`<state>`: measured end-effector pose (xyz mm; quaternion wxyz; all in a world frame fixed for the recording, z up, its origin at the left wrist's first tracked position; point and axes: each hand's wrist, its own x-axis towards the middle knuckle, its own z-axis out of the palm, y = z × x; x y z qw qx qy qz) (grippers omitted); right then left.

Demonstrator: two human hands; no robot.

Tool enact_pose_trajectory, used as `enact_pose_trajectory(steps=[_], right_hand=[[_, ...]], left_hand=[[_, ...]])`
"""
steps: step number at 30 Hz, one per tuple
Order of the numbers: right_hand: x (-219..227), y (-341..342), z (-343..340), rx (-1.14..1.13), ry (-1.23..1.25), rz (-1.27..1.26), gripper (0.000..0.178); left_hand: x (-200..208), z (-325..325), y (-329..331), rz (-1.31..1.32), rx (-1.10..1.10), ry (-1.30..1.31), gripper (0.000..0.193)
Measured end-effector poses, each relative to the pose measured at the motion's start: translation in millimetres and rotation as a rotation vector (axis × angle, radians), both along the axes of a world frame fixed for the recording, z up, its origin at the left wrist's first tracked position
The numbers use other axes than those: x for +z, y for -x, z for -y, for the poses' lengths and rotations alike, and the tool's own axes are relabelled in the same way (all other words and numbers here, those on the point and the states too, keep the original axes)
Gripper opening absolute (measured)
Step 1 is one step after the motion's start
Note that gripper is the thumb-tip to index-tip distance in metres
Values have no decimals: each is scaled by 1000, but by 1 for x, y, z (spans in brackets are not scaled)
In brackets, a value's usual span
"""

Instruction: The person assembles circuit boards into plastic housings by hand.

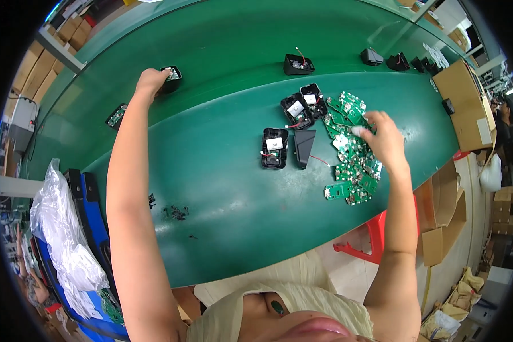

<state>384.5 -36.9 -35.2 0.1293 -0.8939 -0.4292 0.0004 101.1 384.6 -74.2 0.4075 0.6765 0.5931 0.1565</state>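
At the far left, my left hand (150,83) reaches onto the dark green strip and grips a black plastic housing (171,85) with a board showing inside. My right hand (386,139) hovers at the pile of green circuit boards (356,162), thumb and fingers apart, with nothing visible between them. A white covering sits on its thumb tip. Left of the pile lie open black housings (274,158) with white blocks and red wires inside. Beside them is a dark wedge-shaped housing (304,147) with a wire trailing from it.
Another filled housing (116,116) lies left of my left hand. More black housings (298,65) stand along the far strip. Small black parts (176,213) are scattered at the near left. A cardboard box (464,102) borders the right end; a red stool (371,238) stands below the table edge.
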Motion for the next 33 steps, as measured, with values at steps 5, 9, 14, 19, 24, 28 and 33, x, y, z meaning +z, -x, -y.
enact_pose_trajectory(steps=[5, 9, 14, 19, 24, 28, 33], right_hand=[[-18, 2, 0, 6, -199, 15, 29], [-20, 9, -7, 8, -243, 22, 25], [-18, 9, -2, 68, -280, 28, 20], [-17, 15, -2, 95, -290, 168, 23], [-2, 35, -26, 167, -646, -95, 32], [16, 61, -51, 201, -848, -407, 44], [15, 120, -61, 466, -969, -979, 19]], left_hand=[[22, 42, -40, -600, 67, -904, 47], [-4, 90, -107, -13, -374, -1304, 45], [-14, 159, -176, -55, -612, -776, 57], [-24, 161, -170, 95, -585, -765, 46], [-8, 174, -136, 260, -421, -692, 41], [17, 217, -97, 392, -562, -866, 43], [46, 285, -17, 451, -606, -705, 50]])
